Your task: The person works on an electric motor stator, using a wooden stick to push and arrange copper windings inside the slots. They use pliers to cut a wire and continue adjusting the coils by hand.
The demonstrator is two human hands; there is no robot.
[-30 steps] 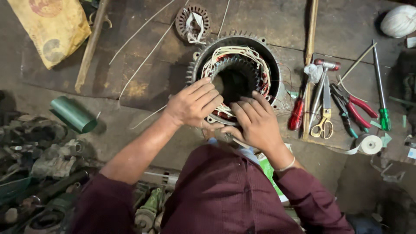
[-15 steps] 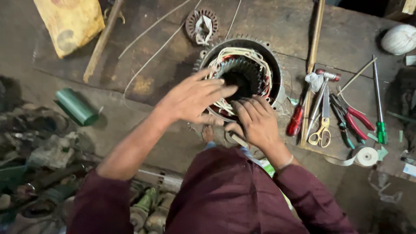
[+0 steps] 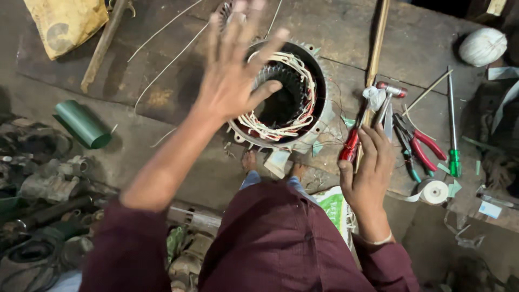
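A round motor stator (image 3: 319,116) with pale wire windings lies on the dark floor in front of me. My left hand (image 3: 235,70) is raised above its left side, fingers spread wide, holding nothing. My right hand (image 3: 370,167) hovers open to the right of the stator, fingertips close to red-handled pliers (image 3: 350,146) and a small hammer-like tool (image 3: 386,92). My bare feet (image 3: 250,160) rest just below the stator.
Red and green pliers (image 3: 419,146), a green-handled screwdriver (image 3: 453,127), a tape roll (image 3: 433,191) and a long wooden stick (image 3: 376,51) lie to the right. A green cylinder (image 3: 81,123) and metal scrap (image 3: 43,184) sit left. A yellow sack (image 3: 65,21) lies at the upper left, a white ball of thread (image 3: 482,46) upper right.
Both hands left the stator's windings. The left hand lifted up with fingers spread; the right hand moved right toward the tools.
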